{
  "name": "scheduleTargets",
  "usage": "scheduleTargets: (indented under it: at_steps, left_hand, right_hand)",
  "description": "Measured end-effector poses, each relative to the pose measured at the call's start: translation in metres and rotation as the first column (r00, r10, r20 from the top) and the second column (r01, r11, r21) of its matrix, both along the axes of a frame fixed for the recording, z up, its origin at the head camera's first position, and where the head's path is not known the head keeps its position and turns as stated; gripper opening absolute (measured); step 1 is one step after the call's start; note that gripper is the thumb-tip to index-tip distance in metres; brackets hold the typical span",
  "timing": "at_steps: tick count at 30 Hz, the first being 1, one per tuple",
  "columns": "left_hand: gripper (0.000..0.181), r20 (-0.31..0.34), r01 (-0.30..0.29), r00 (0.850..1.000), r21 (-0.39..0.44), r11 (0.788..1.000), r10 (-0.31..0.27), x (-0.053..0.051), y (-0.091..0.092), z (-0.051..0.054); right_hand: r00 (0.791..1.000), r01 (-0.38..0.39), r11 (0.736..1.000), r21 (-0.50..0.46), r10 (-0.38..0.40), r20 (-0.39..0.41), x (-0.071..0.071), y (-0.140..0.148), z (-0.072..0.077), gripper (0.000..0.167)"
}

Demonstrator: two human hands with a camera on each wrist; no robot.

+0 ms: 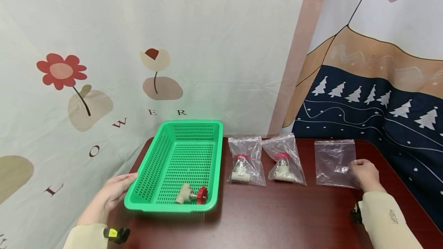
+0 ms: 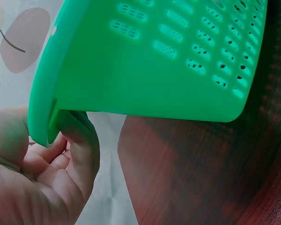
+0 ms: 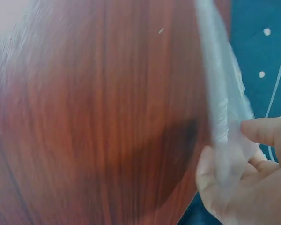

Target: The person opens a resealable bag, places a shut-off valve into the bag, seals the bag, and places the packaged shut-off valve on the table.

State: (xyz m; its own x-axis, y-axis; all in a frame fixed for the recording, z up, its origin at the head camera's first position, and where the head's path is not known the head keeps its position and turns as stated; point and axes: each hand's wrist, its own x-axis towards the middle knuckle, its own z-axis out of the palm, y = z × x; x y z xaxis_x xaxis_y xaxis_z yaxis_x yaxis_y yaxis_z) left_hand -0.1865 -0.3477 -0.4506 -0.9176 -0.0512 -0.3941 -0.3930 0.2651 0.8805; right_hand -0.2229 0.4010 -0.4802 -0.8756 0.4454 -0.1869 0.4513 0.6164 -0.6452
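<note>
My left hand [image 1: 115,190] grips the rim of a green plastic basket [image 1: 166,207] at its near left side; in the left wrist view its fingers [image 2: 86,150] curl under the rim. Inside the basket, near its front wall, lies a beige tee-shaped pipe valve [image 1: 185,193] with a red handwheel. Over on the right, my right hand [image 1: 366,173] pinches the right edge of a clear plastic bag [image 1: 332,162] that holds nothing visible. The right wrist view has the bag [image 3: 220,98] edge-on and blurred between thumb and fingers.
Two clear bags stand side by side right of the basket, a valve in the left bag [image 1: 241,170] and another in the right bag [image 1: 283,168]. They rest on a dark red-brown table [image 1: 263,218]. A printed curtain [image 1: 221,49] hangs along its back edge.
</note>
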Motion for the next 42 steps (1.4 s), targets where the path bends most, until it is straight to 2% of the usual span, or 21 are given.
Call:
scheduleTargets:
  at_steps: [3,5,7,10,12,16,19,21,23,25,29,32,35,39,42]
  left_hand:
    - [0.074,0.005,-0.009,1.000,0.001,1.000,0.008,-0.001,0.001,-0.001]
    - [0.075,0.005,-0.007,1.000,-0.004,1.000,0.007,-0.001,0.001,-0.001]
    - [0.076,0.008,-0.013,1.000,-0.014,1.000,0.013,-0.002,0.001,-0.001]
    - [0.076,-0.001,0.000,1.000,-0.018,1.000,0.000,-0.002,0.000,-0.001]
    - [0.075,0.001,-0.005,1.000,-0.024,1.000,0.005,-0.001,0.001,-0.001]
    - [0.073,0.005,-0.005,1.000,-0.038,0.999,0.005,-0.001,0.002,-0.003]
    - [0.073,0.008,0.003,1.000,-0.051,0.999,-0.003,-0.001,0.002,-0.003]
    - [0.074,0.010,0.004,1.000,-0.059,0.998,-0.003,-0.001,0.002,-0.003]
    - [0.075,0.010,0.005,1.000,-0.067,0.998,-0.004,-0.001,0.002,-0.002]
    - [0.074,0.011,0.004,1.000,-0.078,0.997,-0.003,-0.001,0.001,-0.001]
    - [0.072,0.011,-0.003,1.000,-0.096,0.995,0.004,-0.001,0.001,0.002]
    - [0.071,0.001,-0.014,1.000,-0.125,0.992,0.014,0.000,0.004,0.004]
    - [0.068,-0.038,-0.024,0.999,-0.216,0.976,0.016,0.000,0.010,0.007]
    - [0.062,-0.136,-0.071,0.991,-0.372,0.926,0.021,0.001,0.022,0.014]
    - [0.061,-0.228,-0.136,0.973,-0.444,0.886,0.036,0.000,0.035,0.019]
  right_hand:
    - [0.998,0.028,0.998,-0.057,-0.031,-0.046,-0.001,-0.007,0.003,0.032]
    - [0.994,0.022,0.992,-0.125,-0.035,-0.107,-0.002,-0.013,0.005,0.025]
    - [0.982,0.007,0.974,-0.226,-0.050,-0.183,-0.003,-0.021,0.006,0.019]
    - [0.951,-0.040,0.922,-0.384,-0.083,-0.299,-0.002,-0.032,0.010,0.018]
    - [0.929,-0.056,0.897,-0.438,-0.114,-0.353,-0.001,-0.039,0.016,0.015]
    - [0.876,-0.061,0.881,-0.470,-0.179,-0.448,0.000,-0.056,0.027,0.006]
    - [0.820,-0.079,0.898,-0.432,-0.188,-0.541,0.001,-0.070,0.032,0.016]
    - [0.784,-0.105,0.921,-0.376,-0.156,-0.600,0.004,-0.080,0.033,0.019]
    - [0.744,-0.150,0.946,-0.288,-0.083,-0.663,0.011,-0.096,0.041,0.019]
    - [0.705,-0.202,0.959,-0.196,0.004,-0.709,0.019,-0.112,0.050,0.018]
    - [0.635,-0.292,0.954,-0.060,0.147,-0.758,0.033,-0.139,0.066,0.019]
    - [0.613,-0.342,0.939,-0.020,0.207,-0.762,0.037,-0.148,0.070,0.019]
    - [0.600,-0.411,0.911,-0.041,0.236,-0.764,0.039,-0.154,0.075,0.014]
    - [0.576,-0.471,0.881,-0.035,0.277,-0.769,0.040,-0.160,0.083,0.011]
    - [0.554,-0.470,0.882,0.028,0.320,-0.769,0.040,-0.163,0.087,0.010]
